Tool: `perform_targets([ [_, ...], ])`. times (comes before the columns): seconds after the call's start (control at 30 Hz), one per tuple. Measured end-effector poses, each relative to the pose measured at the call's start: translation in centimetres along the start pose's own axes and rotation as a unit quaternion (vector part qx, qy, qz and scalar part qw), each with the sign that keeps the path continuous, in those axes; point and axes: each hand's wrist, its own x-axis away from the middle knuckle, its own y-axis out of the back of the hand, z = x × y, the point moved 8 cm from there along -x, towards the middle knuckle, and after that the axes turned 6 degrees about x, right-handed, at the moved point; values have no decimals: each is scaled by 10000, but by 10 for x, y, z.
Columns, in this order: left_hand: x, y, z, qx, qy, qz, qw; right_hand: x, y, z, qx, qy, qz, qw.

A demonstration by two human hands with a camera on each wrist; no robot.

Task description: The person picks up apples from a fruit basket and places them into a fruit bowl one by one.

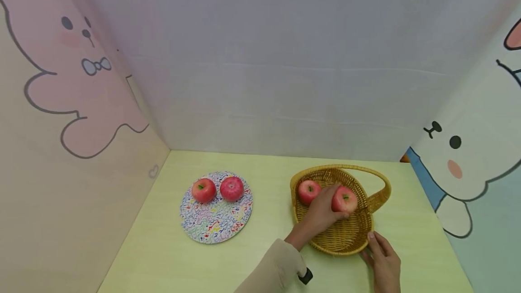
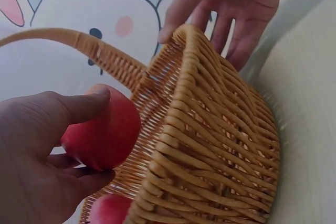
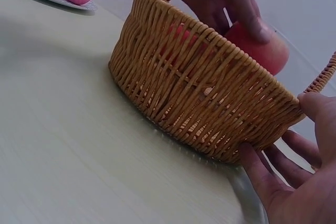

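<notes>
The left arm (image 1: 260, 278), in a pale beige sleeve (image 1: 281, 257), slants up and rightward from the bottom of the head view; past its bare wrist (image 1: 298, 237), the left hand (image 1: 322, 211) is back upward, thumb and fingers bent in a firm grip. Lower and farther right, the right hand (image 1: 384, 259) points upward, thumb (image 3: 314, 102) raised above separated, gently bent fingers.

Yellowish tabletop (image 1: 163, 257); creased whitish back wall (image 1: 285, 89); left wall (image 1: 53, 202): pink cartoon figure (image 1: 61, 62); right wall (image 1: 496, 234): white cartoon animal (image 1: 480, 125).
</notes>
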Motion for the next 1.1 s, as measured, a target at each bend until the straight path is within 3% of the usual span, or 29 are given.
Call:
perform_targets([
  [0.43, 27, 24, -27, 82, -440, -137, 9989, 0, 2, -3, 24, -47, -1, 10000],
  [0.77, 44, 48, -46, 776, -478, -282, 9954, 1, 2, 3, -154, 9, 11, 9999],
  [0.9, 52, 60, -49, 971, -498, -379, 9933, 1, 4, 3, -67, -14, -76, 9999],
  [1.1, 63, 73, -47, 868, -555, -567, 9931, 2, 2, 3, -104, 30, -77, 9999],
])
